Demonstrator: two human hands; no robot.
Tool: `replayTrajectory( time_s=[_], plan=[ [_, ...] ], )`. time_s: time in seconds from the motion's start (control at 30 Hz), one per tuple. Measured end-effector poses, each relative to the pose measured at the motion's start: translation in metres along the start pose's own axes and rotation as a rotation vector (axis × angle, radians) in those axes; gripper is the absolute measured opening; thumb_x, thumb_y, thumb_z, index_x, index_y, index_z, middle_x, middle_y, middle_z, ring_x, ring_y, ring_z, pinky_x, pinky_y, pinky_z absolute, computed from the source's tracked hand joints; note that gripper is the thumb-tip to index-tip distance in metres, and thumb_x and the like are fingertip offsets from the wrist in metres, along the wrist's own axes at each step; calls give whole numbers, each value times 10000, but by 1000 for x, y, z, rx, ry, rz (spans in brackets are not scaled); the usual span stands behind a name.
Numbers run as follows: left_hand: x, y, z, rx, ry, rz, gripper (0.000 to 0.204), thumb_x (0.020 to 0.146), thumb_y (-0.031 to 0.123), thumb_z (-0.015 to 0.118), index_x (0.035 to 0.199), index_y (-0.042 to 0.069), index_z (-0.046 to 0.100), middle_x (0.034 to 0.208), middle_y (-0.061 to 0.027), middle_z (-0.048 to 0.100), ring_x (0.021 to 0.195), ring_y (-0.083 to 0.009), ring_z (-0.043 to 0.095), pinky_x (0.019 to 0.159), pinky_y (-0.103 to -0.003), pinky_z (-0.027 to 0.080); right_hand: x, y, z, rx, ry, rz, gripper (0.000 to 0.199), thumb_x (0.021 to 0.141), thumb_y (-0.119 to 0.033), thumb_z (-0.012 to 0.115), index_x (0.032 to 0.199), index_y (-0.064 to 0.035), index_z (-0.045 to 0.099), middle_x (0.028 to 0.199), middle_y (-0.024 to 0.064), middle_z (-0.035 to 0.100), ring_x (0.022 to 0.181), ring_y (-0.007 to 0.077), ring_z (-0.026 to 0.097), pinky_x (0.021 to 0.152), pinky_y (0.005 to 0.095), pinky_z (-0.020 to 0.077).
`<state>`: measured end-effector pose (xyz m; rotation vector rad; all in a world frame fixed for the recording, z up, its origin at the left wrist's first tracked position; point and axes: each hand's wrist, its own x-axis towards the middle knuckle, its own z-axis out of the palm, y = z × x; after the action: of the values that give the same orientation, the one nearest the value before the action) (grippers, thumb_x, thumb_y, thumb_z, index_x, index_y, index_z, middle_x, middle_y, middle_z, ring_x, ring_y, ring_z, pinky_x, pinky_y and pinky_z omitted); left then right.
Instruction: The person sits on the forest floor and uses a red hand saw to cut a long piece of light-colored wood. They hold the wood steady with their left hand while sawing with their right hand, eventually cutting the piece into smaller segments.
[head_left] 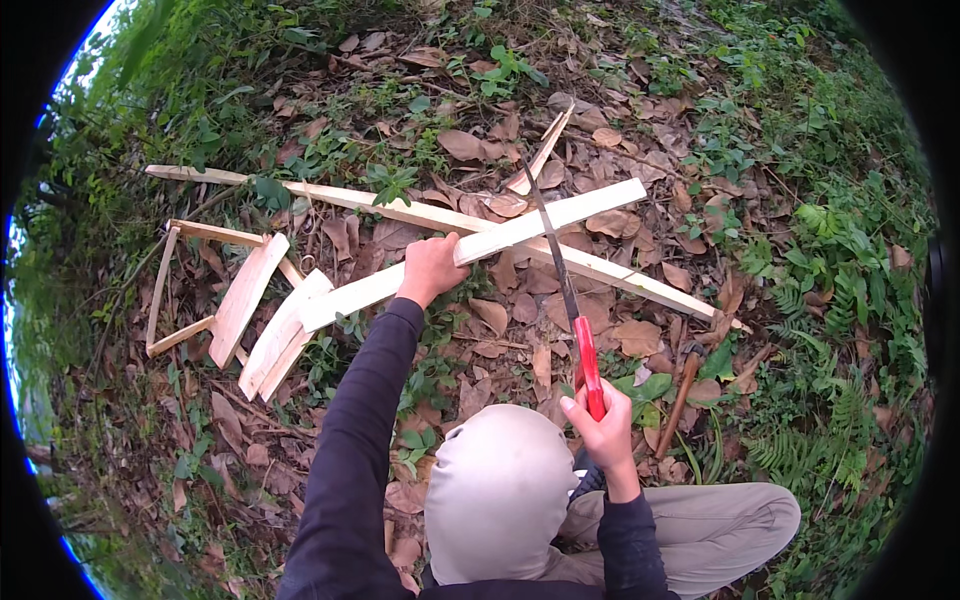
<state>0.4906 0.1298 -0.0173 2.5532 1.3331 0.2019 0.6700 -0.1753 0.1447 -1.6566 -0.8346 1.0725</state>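
Note:
My left hand [432, 268] is wrapped round a pale wooden board [370, 290] near its middle. That board slants up to the right and crosses over a longer, thinner wooden strip [630, 283] on the ground. In my right hand [604, 430] is a handsaw with a red handle [586, 365], my fingers closed round the grip's lower end. Its dark narrow blade [555, 245] points away from me and lies across the board, right of my left hand. Whether the teeth have cut into the wood cannot be made out.
A small wooden frame [162, 285] with slats stands at the left, beside short board pieces [282, 335]. A hammer-like tool with a wooden handle [680, 405] lies right of my right hand. Beyond the saw tip is a split wood scrap [545, 150]. Dry leaves and green plants surround everything.

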Motion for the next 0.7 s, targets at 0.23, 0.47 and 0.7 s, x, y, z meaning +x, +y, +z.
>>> replayTrajectory(
  time_s=[0.23,0.47,0.7],
  plan=[
    [-3,4,16,66,221,152,460,681,324,856,972,93,585,809,-58,680,744,-266,703,646,-408,548,-17,5,9,-6,79,-128,268,800,-62,772,759,-65,508,641,-32,484,574,53,422,530,239,359],
    [-3,11,1,7,221,192,461,773,438,723,1016,59,628,854,-100,689,755,-266,705,653,-381,557,-19,6,24,-195,142,-205,307,846,-151,806,762,-58,526,607,18,519,520,110,478,518,269,403],
    [6,10,-11,65,38,-19,515,758,446,748,1053,46,612,892,-131,691,818,-306,704,708,-420,560,2,18,27,-69,222,-173,261,948,-163,701,775,-20,568,583,8,474,512,94,434,496,278,362]
  ],
)
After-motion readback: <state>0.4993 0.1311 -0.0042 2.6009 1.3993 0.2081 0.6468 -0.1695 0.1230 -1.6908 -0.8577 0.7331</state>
